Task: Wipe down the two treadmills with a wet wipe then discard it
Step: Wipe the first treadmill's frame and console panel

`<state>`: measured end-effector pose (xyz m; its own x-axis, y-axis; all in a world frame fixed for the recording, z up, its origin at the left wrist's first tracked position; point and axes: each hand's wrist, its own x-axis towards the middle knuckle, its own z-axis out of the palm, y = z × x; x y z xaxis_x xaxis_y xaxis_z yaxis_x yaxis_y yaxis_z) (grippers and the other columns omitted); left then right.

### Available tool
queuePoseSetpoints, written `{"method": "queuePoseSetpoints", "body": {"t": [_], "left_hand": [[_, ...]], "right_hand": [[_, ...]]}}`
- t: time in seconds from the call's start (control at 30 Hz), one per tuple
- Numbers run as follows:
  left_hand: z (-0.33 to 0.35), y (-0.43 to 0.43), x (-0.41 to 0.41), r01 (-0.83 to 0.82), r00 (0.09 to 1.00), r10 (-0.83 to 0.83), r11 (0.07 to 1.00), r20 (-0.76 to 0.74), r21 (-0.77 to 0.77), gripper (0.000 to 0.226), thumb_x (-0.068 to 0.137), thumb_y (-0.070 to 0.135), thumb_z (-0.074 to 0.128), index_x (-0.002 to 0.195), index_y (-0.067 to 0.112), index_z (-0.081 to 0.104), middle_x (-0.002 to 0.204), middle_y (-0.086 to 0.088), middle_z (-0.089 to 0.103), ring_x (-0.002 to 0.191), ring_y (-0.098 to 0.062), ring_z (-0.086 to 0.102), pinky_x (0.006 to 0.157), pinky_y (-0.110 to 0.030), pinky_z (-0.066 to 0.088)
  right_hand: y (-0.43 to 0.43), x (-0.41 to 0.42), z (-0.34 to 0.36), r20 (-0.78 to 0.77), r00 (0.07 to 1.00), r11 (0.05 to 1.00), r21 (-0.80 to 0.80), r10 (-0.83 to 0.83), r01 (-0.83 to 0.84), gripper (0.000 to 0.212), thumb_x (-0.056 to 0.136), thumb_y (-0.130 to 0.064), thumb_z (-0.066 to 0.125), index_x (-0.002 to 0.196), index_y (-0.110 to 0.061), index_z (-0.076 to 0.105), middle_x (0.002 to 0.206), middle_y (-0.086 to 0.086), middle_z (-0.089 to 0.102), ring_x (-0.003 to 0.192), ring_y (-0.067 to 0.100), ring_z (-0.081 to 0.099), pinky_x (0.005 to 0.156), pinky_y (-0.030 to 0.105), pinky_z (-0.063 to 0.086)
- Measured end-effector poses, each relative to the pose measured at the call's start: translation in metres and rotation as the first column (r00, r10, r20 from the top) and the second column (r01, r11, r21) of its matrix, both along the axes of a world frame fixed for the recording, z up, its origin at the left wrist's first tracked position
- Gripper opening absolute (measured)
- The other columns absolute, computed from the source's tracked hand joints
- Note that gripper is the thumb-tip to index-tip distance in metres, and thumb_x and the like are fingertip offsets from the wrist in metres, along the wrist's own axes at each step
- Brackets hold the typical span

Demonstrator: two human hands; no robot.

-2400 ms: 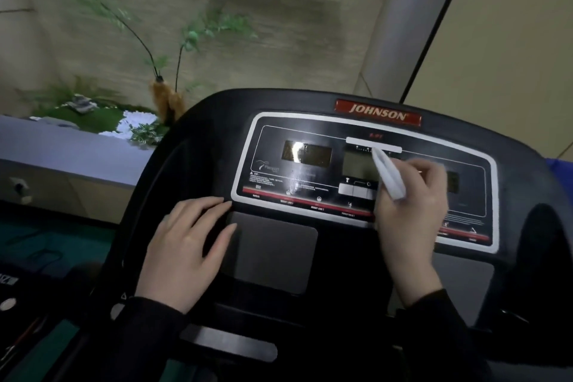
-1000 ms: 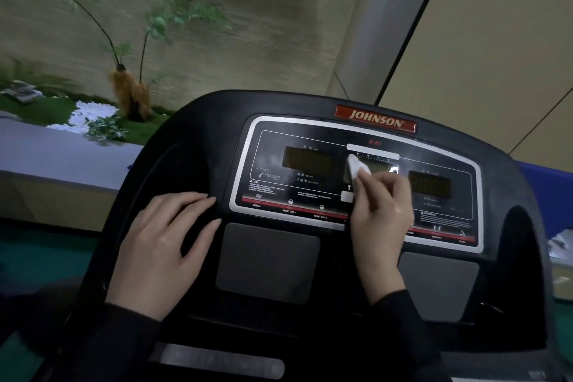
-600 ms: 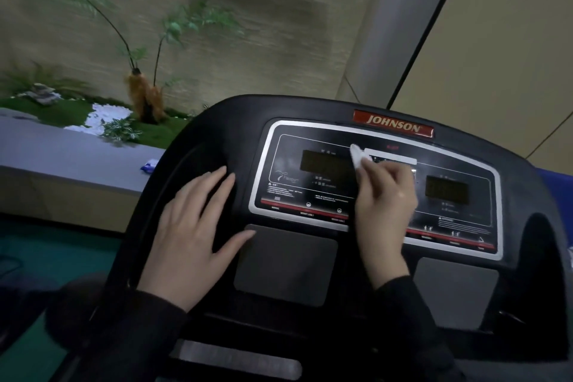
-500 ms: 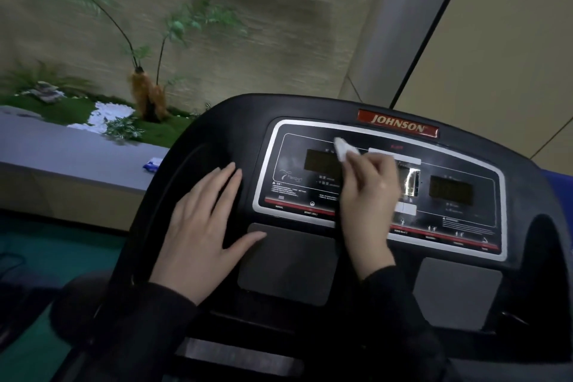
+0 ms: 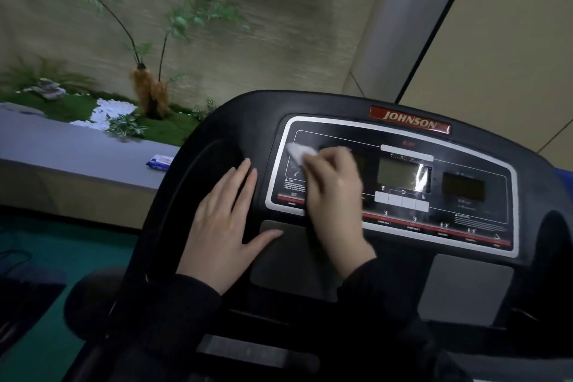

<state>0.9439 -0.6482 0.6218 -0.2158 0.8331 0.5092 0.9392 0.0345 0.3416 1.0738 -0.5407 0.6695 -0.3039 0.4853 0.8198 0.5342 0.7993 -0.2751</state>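
Note:
A black treadmill console (image 5: 403, 108) with a red JOHNSON badge fills the view. Its display panel (image 5: 465, 192) has a silver border and dark screens. My right hand (image 5: 335, 195) is blurred and pinches a folded white wet wipe (image 5: 299, 152), pressing it on the panel's upper left corner. My left hand (image 5: 223, 232) lies flat, fingers spread, on the console's left side, its thumb on the grey pad (image 5: 285, 257). Only one treadmill is in view.
A blue-and-white wet wipe pack (image 5: 159, 161) lies on the grey ledge (image 5: 62, 146) to the left. Behind the ledge is a planter with moss, white pebbles and thin plants (image 5: 148, 93). Green floor (image 5: 46, 257) lies lower left. A second grey pad (image 5: 468, 288) sits lower right.
My right hand has swept the wipe leftward across the panel, from the middle display to the upper left corner. My left hand has shifted slightly up the console's left side.

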Motion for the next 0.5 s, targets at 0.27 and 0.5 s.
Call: {"method": "queuePoseSetpoints", "body": {"t": [0.27,0.5], "left_hand": [[-0.006,0.002,0.000,0.025,0.999,-0.026,1.000,0.029,0.009,0.088,0.080,0.066,0.036,0.149,0.017,0.012,0.158,0.006,0.006,0.144,-0.014,0.013,0.111,-0.034,0.019],[-0.009,0.005,0.000,0.037,0.997,-0.038,0.999,0.064,0.022,0.089,0.080,0.060,0.049,0.149,0.018,0.012,0.158,0.008,0.006,0.144,-0.014,0.012,0.110,-0.034,0.022]], "right_hand": [[0.000,0.036,-0.010,-0.089,0.989,0.992,-0.055,-0.116,0.111,0.015,0.084,0.003,0.066,0.098,0.006,0.069,0.090,0.018,0.058,0.080,0.023,0.055,0.070,0.026,0.048],[-0.033,-0.001,-0.029,0.098,0.992,0.997,-0.025,0.077,-0.075,0.018,0.080,0.009,0.066,0.097,0.003,0.068,0.088,0.017,0.058,0.081,0.025,0.054,0.073,0.024,0.041]]}}
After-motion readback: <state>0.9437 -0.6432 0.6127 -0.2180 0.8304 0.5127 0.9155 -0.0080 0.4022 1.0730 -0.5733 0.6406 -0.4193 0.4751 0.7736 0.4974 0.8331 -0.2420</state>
